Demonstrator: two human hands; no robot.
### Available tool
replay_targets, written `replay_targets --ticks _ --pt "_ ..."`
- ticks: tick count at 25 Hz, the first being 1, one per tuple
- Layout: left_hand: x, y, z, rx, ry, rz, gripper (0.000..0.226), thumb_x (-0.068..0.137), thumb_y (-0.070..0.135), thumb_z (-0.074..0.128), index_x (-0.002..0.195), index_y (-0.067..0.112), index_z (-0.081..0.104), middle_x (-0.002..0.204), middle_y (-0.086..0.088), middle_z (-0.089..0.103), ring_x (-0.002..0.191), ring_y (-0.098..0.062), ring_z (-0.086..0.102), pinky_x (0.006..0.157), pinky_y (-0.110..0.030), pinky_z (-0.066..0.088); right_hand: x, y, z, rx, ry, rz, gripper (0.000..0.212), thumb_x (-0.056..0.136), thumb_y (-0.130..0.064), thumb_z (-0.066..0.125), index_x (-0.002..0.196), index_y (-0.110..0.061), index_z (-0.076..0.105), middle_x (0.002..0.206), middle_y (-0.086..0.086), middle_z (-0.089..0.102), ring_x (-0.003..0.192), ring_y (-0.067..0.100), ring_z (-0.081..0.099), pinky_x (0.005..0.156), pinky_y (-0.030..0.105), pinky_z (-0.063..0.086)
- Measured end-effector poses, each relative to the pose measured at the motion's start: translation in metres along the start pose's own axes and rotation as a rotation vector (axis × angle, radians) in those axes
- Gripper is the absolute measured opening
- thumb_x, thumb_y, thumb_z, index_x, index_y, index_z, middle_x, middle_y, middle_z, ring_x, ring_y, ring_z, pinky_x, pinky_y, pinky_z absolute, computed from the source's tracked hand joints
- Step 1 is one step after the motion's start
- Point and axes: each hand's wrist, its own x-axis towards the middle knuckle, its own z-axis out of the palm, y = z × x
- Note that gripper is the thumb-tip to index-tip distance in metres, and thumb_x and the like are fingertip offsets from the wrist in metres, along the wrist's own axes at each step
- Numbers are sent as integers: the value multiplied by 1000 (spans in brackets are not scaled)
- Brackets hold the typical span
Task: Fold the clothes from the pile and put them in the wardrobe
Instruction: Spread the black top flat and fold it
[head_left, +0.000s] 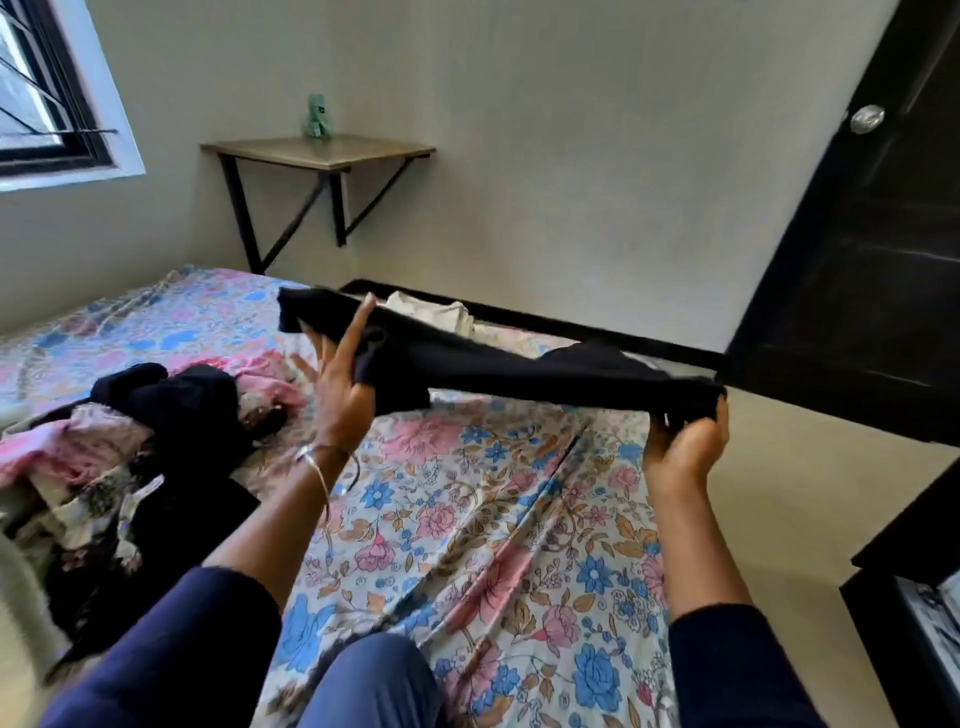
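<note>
A long black garment (519, 366) is stretched in the air above the bed, folded into a narrow band. My left hand (343, 364) holds its left part with thumb and fingers spread, and a short end flops past it to the left. My right hand (685, 447) pinches the garment's right end from below. The pile of clothes (135, 436), pink, black and floral pieces, lies on the bed at the left, below and beside my left forearm. A white garment (431, 312) lies at the bed's far edge behind the black one.
The bed (467, 519) has a floral sheet. A wall-mounted shelf (317, 150) carries a small green figure (315, 117). A dark door with a round knob (866, 118) stands at the right, dark furniture (914, 597) at the lower right, a window (41, 93) at the upper left.
</note>
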Motion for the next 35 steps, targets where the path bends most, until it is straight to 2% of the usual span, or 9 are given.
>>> replay_targets --ticks 6,10,12,14,17,20,23,31,35 --pt "-178 -75 -48 753 -400 -242 50 62 37 38 96 32 74 119 -18 63 140 -35 29 98 -76 -16 -91 57 -167 -804 292 83 52 70 -19 39 109 -3 69 118 15 61 106 32 56 84 37 51" --pt "-201 -81 -63 996 -439 -90 14 55 35 67 66 27 73 111 -14 55 113 -38 44 108 -69 -9 -119 60 -202 -1402 241 -225 53 57 -14 38 94 -8 75 133 17 51 115 44 40 93 54 38" --pt "-194 -89 -64 870 -471 16 18 52 30 75 69 23 74 113 -11 56 112 -36 48 116 -54 8 -115 51 -197 -1470 185 -315 51 54 -11 36 89 -14 74 122 10 60 110 37 42 86 49 32" --pt "-179 -92 -67 671 -620 6 19 59 25 69 71 10 72 93 -12 67 92 -35 62 87 -33 40 -106 41 -190 -1549 151 -374 47 55 -11 34 84 -17 71 97 8 69 97 32 49 79 42 23" --pt "-146 -80 -69 706 -811 -84 25 84 34 67 74 12 66 72 -10 66 77 -32 65 60 -29 34 -86 28 -175 -1595 189 -365 42 63 -15 32 80 -9 70 70 18 66 71 32 53 76 40 21" --pt "-128 -76 -61 932 -1120 -159 48 85 61 57 89 14 66 89 -9 68 87 -28 64 66 -29 42 -62 17 -173 -1859 125 -133 47 69 -18 38 99 -5 71 85 28 67 78 39 60 84 41 40" --pt "-118 -80 -52 858 -1345 -335 37 87 47 64 102 14 67 101 -6 68 93 -22 61 72 -24 39 -48 16 -168 -2041 -90 260 43 81 -17 49 121 -16 64 112 17 66 98 37 61 90 42 49" --pt "-39 -83 -23 737 -416 -243 27 83 24 70 109 27 68 113 -7 65 111 -32 54 92 -45 40 9 35 -101 -1868 -9 -129 31 89 -5 54 119 -13 58 118 21 61 113 42 52 95 52 39" --pt "-67 -83 -6 828 -239 -544 34 90 36 60 107 7 64 109 -20 63 103 -39 57 86 -46 48 -20 62 -111 -1856 167 -47 30 92 -13 59 120 -5 52 127 24 51 118 44 46 92 54 40"
